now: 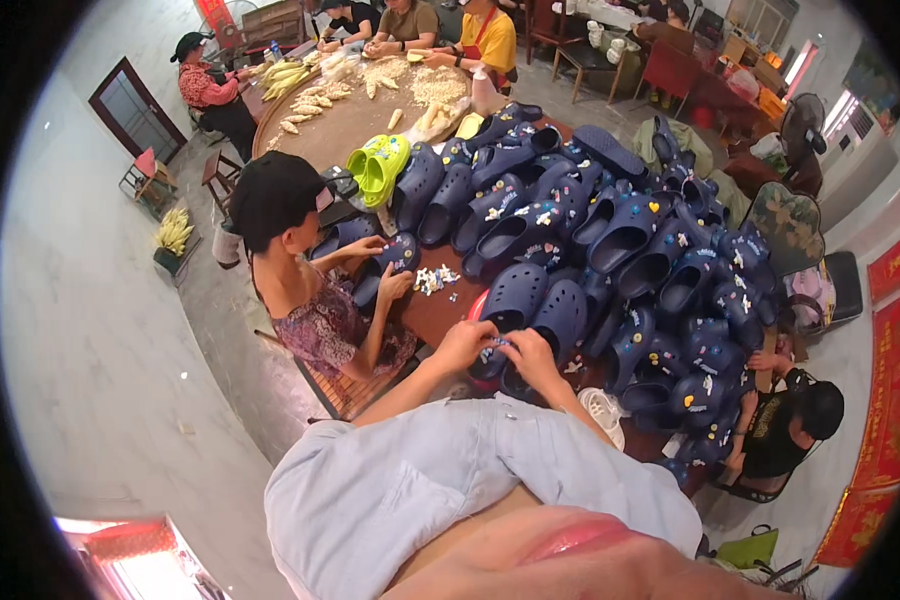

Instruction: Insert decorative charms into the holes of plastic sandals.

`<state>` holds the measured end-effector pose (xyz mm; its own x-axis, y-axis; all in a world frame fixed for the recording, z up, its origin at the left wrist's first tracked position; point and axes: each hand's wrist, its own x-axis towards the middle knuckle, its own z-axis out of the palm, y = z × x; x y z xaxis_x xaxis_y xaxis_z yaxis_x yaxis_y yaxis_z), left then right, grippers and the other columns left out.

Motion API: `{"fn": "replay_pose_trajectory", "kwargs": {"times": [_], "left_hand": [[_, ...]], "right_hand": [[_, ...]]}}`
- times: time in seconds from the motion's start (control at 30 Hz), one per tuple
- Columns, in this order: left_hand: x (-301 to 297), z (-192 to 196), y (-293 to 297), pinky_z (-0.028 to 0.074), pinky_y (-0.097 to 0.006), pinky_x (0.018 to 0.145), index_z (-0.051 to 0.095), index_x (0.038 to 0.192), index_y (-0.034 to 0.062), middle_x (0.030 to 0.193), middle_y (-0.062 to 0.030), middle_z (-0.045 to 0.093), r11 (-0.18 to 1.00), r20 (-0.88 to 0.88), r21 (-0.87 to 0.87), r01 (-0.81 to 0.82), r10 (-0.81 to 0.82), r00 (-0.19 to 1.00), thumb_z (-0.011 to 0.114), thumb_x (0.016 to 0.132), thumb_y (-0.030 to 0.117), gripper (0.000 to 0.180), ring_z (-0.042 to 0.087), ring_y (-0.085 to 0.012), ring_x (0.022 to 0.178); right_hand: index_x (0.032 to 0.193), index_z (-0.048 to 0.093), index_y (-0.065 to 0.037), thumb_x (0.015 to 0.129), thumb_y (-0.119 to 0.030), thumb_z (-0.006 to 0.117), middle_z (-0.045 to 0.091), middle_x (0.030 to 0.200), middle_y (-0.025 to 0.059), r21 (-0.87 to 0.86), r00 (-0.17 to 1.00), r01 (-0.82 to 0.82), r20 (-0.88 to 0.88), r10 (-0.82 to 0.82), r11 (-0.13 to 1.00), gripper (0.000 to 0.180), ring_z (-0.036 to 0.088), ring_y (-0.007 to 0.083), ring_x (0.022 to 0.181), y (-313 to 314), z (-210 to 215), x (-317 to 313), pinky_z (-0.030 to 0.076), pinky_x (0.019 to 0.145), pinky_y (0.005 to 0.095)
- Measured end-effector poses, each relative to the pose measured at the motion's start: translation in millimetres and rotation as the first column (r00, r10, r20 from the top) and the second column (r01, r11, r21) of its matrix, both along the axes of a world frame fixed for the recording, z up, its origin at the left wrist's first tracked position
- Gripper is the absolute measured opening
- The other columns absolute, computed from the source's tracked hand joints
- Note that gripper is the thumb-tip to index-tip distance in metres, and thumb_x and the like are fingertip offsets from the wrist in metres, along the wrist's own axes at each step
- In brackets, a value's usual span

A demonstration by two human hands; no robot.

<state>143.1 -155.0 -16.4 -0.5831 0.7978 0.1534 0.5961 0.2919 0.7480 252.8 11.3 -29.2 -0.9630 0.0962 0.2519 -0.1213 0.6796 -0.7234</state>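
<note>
Left hand [462, 343] and right hand [526, 355] met over dark navy foam clog [493, 350] at desk's near edge, 6 o'clock of the navy clog heap [620, 250]. Both hands closed on clog, fingers pinching at its upper. Clog's long axis ran roughly 12-to-6; which end was toe, cannot tell. Matching navy clog [560, 315] lay just beside at 2 o'clock. Small pile of white charms [432, 279] on brown round desk [350, 125] at 11 o'clock. Lime-green clogs [378, 165] farther off.
</note>
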Motion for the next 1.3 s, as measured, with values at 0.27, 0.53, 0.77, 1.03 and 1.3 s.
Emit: {"fn": "replay_pose_trajectory", "kwargs": {"times": [0.27, 0.53, 0.77, 1.03, 1.3], "left_hand": [[19.5, 14.8, 22.2, 0.048, -0.042, 0.071, 0.066, 0.089, 0.0052, 0.082, -0.0142, 0.065, 1.0, 0.004, 0.024, 0.011, -0.011, 1.0, 0.071, 0.078, 0.012, 0.014, 0.062, -0.034, 0.082], [15.7, 32.3, 40.7, 0.05, -0.038, 0.077, 0.067, 0.099, 0.0036, 0.093, -0.0121, 0.069, 0.997, -0.127, 0.006, 0.073, -0.072, 0.989, 0.075, 0.078, 0.014, 0.024, 0.066, -0.0303, 0.088], [3.9, 15.6, 56.0, 0.043, -0.043, 0.091, 0.065, 0.111, 0.0112, 0.113, -0.0057, 0.064, 0.995, -0.452, -0.054, 0.089, -0.104, 0.886, 0.076, 0.077, 0.023, 0.037, 0.055, -0.0282, 0.115], [1.9, -20.3, 76.9, 0.036, -0.054, 0.097, 0.055, 0.132, 0.0251, 0.13, -0.0138, 0.049, 0.985, -0.605, -0.175, 0.01, -0.115, 0.788, 0.079, 0.071, 0.038, 0.067, 0.039, -0.0374, 0.129], [2.0, -34.6, 80.1, 0.034, -0.054, 0.099, 0.053, 0.135, 0.0283, 0.132, -0.0136, 0.046, 0.986, -0.605, -0.166, -0.03, -0.078, 0.793, 0.078, 0.071, 0.029, 0.069, 0.039, -0.0359, 0.129]], "right_hand": [[0.093, 0.064, -0.002, 0.08, -0.008, 0.067, 0.063, 0.088, 0.0151, -0.149, 0.982, 0.08, -0.155, -0.103, 0.986, 0.014, 0.06, 0.0325, 0.083, 10.5, 10.9, 17.0, 0.048, 0.074, 0.0402], [0.091, 0.066, -0.001, 0.083, -0.013, 0.068, 0.067, 0.08, 0.0118, -0.404, 0.896, 0.406, 0.001, -0.444, 0.819, 0.015, 0.064, 0.0175, 0.073, 42.7, 15.1, 36.0, 0.049, 0.07, 0.0303], [0.088, 0.066, -0.004, 0.083, -0.009, 0.072, 0.059, 0.073, -0.0019, -0.739, 0.716, 0.557, 0.196, -0.67, 0.379, 0.009, 0.049, 0.0047, 0.064, 100.3, -27.1, 42.2, 0.038, 0.054, 0.0212], [0.082, 0.068, -0.002, 0.076, -0.006, 0.075, 0.061, 0.072, 0.0009, -0.725, 0.665, 0.613, 0.259, -0.7, 0.314, 0.01, 0.054, 0.0104, 0.066, 128.3, -56.7, -20.0, 0.042, 0.063, 0.0251], [0.078, 0.068, 0.001, 0.075, -0.016, 0.078, 0.068, 0.074, 0.0122, -0.494, 0.532, 0.787, 0.238, -0.812, 0.37, 0.02, 0.063, 0.0216, 0.071, 115.9, -69.3, -45.8, 0.048, 0.072, 0.0339]]}}
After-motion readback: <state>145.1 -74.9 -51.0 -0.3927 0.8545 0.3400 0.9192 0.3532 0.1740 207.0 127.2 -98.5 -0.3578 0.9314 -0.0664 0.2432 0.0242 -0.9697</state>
